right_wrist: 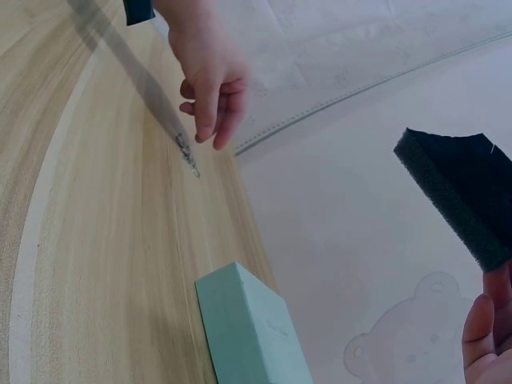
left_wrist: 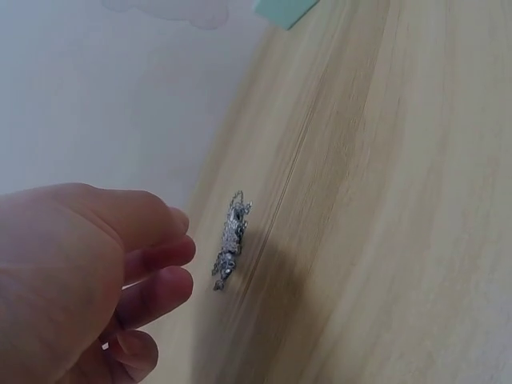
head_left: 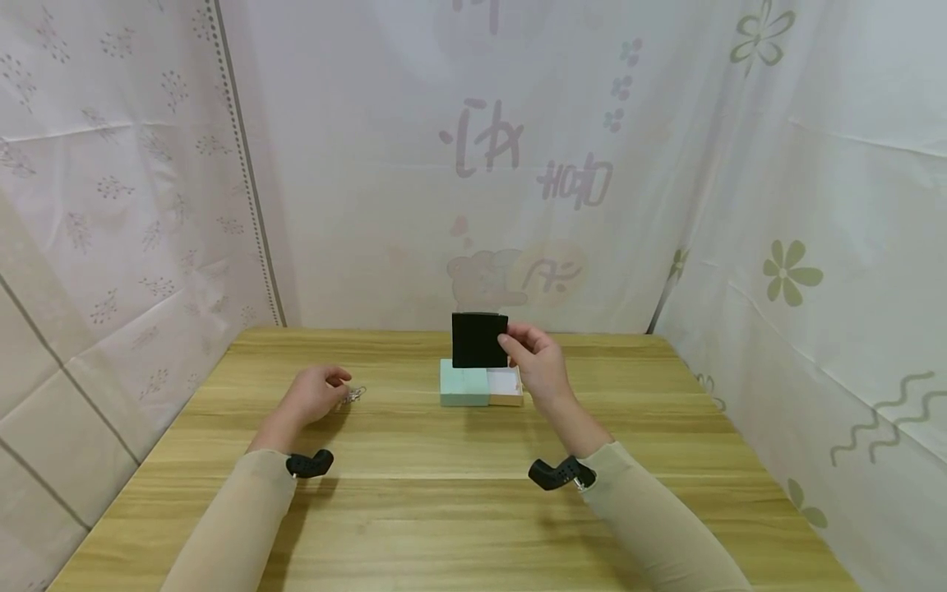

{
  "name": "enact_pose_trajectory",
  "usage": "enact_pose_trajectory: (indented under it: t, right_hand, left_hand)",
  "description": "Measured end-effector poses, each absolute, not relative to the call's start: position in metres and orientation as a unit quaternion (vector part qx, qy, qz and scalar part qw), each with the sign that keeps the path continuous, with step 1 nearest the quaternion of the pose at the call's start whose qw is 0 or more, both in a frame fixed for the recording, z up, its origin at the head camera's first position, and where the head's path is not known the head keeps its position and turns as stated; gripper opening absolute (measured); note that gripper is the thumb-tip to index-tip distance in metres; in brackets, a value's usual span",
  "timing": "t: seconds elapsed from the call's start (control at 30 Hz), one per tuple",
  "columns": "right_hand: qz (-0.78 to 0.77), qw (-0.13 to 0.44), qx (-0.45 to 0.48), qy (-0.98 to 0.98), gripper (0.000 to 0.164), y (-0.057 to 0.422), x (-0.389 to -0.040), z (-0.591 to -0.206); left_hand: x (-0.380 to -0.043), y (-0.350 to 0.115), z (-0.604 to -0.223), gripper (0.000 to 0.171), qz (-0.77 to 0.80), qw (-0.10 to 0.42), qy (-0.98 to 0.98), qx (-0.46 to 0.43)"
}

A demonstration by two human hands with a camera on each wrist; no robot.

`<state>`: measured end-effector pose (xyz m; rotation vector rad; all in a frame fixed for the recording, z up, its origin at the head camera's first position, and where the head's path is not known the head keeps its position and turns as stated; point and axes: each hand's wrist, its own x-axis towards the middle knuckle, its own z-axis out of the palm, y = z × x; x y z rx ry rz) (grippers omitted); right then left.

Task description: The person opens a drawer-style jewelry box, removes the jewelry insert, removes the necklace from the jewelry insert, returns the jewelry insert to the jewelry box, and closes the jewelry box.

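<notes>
My right hand (head_left: 538,368) pinches a black square foam pad (head_left: 477,340) by its right edge, thumb on the near face. The pad stands upright above a small mint-green box (right_wrist: 250,326). In the head view the box's sleeve (head_left: 463,388) covers the left part, and a tray (head_left: 505,385) with a white inside sticks out at the right. On the left, a small heap of silvery chain jewellery (left_wrist: 230,240) lies on the table. Close beside it hovers my left hand (left_wrist: 88,272), fingers loosely bent with nothing between them.
The wooden table (head_left: 414,510) reaches back to a pale printed curtain (head_left: 355,205). More patterned cloth hangs along the left and right sides. Black camera mounts (head_left: 311,464) sit on both wrists.
</notes>
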<state>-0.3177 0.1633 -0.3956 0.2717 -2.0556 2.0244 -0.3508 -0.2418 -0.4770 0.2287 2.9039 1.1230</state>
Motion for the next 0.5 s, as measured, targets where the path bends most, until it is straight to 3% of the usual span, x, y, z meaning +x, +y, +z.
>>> enact_pose_trajectory:
  t: [0.5]
  right_hand:
    - [0.691, 0.124, 0.098, -0.706, 0.023, 0.165, -0.321, -0.398]
  left_hand:
    - [-0.352, -0.226, -0.47, 0.035, 0.361, -0.012, 0.928, 0.09]
